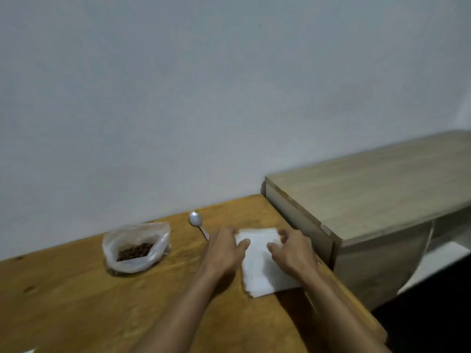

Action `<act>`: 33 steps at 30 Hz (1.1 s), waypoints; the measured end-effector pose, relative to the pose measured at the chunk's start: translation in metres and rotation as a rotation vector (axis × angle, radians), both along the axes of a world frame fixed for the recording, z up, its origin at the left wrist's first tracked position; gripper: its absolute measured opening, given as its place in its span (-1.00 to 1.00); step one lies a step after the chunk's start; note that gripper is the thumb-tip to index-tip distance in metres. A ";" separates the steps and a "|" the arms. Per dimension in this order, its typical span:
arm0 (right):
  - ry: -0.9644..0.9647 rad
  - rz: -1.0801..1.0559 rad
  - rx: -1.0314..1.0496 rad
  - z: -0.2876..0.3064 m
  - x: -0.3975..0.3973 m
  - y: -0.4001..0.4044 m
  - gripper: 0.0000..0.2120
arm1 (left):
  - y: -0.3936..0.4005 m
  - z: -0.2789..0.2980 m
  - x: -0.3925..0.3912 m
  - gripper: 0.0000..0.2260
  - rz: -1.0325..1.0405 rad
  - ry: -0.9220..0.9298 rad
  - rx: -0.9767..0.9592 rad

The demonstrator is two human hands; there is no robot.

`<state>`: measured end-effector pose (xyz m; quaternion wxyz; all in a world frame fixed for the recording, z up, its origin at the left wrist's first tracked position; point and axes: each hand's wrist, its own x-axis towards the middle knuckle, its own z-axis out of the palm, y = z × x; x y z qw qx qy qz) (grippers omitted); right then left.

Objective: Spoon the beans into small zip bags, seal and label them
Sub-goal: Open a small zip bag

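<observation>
A stack of small white zip bags [260, 271] lies flat near the right edge of the wooden table [76, 301]. My left hand [224, 250] grips the stack's upper left corner, thumb on top. My right hand [293, 250] holds the upper right corner, thumb pressing the top sheet and fingers curled over the far edge. A clear plastic bag [135, 247] stands open to the left with dark brown beans [135, 251] inside. A metal spoon [198, 223] lies bowl-up behind my left hand, its handle partly hidden by that hand.
A pale wooden cabinet [377, 200] stands against the table's right side, its top higher than the table. A plain wall runs behind the table. A white scrap [28, 350] shows at the bottom left corner. Bare tabletop stretches in front of the bean bag.
</observation>
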<state>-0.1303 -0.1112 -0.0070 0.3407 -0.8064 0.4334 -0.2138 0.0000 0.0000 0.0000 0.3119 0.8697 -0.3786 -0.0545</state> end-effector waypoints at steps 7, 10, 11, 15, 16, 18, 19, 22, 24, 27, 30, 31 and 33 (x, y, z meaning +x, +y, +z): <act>0.062 -0.022 -0.017 -0.022 0.010 -0.013 -0.37 | -0.034 -0.039 0.013 -0.53 0.056 -0.013 0.070; 0.051 -0.036 -0.018 -0.021 0.012 -0.014 -0.41 | -0.036 -0.044 0.013 -0.50 0.075 -0.031 0.083; 0.030 -0.050 -0.015 -0.019 0.012 -0.013 -0.43 | -0.036 -0.047 0.015 -0.49 0.074 -0.035 0.076; -0.185 -0.107 0.111 -0.012 0.010 -0.015 -0.54 | -0.033 -0.041 0.012 -0.50 0.064 0.013 0.046; -0.254 -0.105 0.177 -0.008 0.009 -0.015 -0.64 | -0.032 -0.038 0.009 -0.54 0.071 0.032 0.032; -0.350 -0.072 0.311 -0.001 0.005 -0.015 -0.95 | -0.029 -0.032 0.006 -0.64 0.080 0.072 -0.018; -0.372 -0.043 0.357 0.002 0.003 -0.014 -0.94 | -0.027 -0.028 0.004 -0.68 0.095 0.115 -0.068; -0.403 0.001 0.473 0.013 0.004 -0.004 -0.88 | -0.014 -0.004 -0.003 -0.73 0.134 0.441 -0.328; -0.454 0.040 0.552 0.020 0.007 0.006 -0.88 | 0.001 0.009 -0.001 -0.79 0.147 0.664 -0.458; -0.522 0.136 0.666 0.028 0.020 0.032 -0.94 | 0.036 0.024 0.010 -0.80 0.164 0.843 -0.576; -0.573 0.246 0.704 0.037 0.040 0.065 -0.86 | 0.080 0.035 0.023 -0.81 0.141 0.793 -0.625; -0.599 0.286 0.718 0.039 0.049 0.074 -0.82 | 0.097 0.037 0.029 -0.80 0.124 0.741 -0.614; -0.603 0.360 0.697 0.046 0.071 0.098 -0.78 | 0.136 0.039 0.046 -0.77 0.086 0.632 -0.574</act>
